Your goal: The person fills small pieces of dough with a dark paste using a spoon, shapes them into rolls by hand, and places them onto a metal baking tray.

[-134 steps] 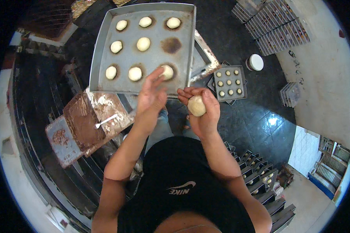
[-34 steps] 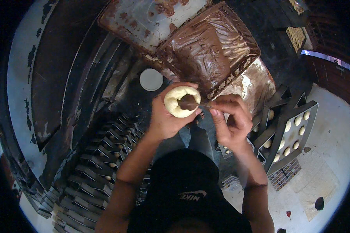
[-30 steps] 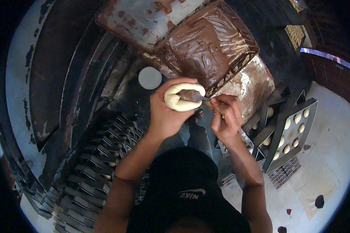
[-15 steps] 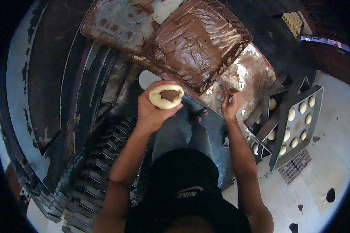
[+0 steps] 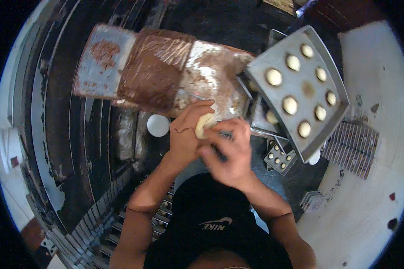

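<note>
My left hand (image 5: 184, 134) is closed round a pale ball of dough (image 5: 204, 124), held above the near edge of a long work surface. Against the dough's right side is my right hand (image 5: 231, 154), fingers bent and blurred by motion, appearing to pinch the dough. The chocolate filling inside the dough is hidden now. Just beyond my hands, a slim spatula-like tool (image 5: 193, 94) lies on the smeared board (image 5: 206, 67). Left of it spreads a slab of brown chocolate filling (image 5: 152, 71) in a shallow tray.
At the right, a metal baking tray (image 5: 307, 89) with several dough balls rests tilted over other trays. Left of the filling is a grey smeared tray (image 5: 90, 67). A white round lid or container (image 5: 158, 125) sits below. A smaller tray of dough balls (image 5: 280, 159) is lower down.
My right hand has left the board and come to the dough in my left hand. The dough has turned, hiding its chocolate centre. The view has shifted, bringing the right-hand trays nearer.
</note>
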A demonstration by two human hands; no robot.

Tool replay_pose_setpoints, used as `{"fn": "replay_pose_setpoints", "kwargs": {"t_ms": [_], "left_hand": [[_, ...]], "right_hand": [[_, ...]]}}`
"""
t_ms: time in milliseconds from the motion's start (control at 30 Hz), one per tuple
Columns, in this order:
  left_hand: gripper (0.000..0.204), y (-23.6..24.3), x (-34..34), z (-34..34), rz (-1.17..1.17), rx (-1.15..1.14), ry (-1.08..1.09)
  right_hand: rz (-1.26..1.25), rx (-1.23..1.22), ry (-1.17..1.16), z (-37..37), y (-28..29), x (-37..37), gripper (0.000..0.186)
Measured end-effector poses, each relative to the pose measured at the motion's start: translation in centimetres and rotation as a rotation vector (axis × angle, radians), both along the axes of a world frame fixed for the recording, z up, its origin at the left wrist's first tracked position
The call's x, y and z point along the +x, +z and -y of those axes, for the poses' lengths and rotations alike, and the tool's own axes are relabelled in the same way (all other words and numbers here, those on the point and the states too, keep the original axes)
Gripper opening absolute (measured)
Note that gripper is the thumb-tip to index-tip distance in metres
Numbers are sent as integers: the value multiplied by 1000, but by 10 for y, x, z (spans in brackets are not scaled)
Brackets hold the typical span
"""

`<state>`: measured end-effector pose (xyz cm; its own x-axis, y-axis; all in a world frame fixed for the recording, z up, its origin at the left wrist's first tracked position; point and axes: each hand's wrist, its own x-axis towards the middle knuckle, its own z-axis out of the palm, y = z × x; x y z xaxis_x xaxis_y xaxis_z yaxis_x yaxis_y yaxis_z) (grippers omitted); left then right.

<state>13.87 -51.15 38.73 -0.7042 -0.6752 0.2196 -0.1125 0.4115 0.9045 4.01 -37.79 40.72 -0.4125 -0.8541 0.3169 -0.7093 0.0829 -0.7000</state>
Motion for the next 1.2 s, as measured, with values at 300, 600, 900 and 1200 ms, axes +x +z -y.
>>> {"fn": "replay_pose_setpoints", "kwargs": {"t_ms": [300, 600, 900, 1200], "left_hand": [[56, 64, -80, -117, -256, -73, -366], [63, 107, -48, -150, -65, -525, -464], [14, 127, 29, -129, -346, -434, -623], [38, 135, 70, -155, -442, 290, -784]], "right_hand": [[1291, -598, -129, -113, 57, -63, 24], [183, -400, -238, -166, 110, -17, 18], [-123, -147, -332, -175, 130, 81, 20], [606, -847, -335, -143, 56, 158, 63]]}}
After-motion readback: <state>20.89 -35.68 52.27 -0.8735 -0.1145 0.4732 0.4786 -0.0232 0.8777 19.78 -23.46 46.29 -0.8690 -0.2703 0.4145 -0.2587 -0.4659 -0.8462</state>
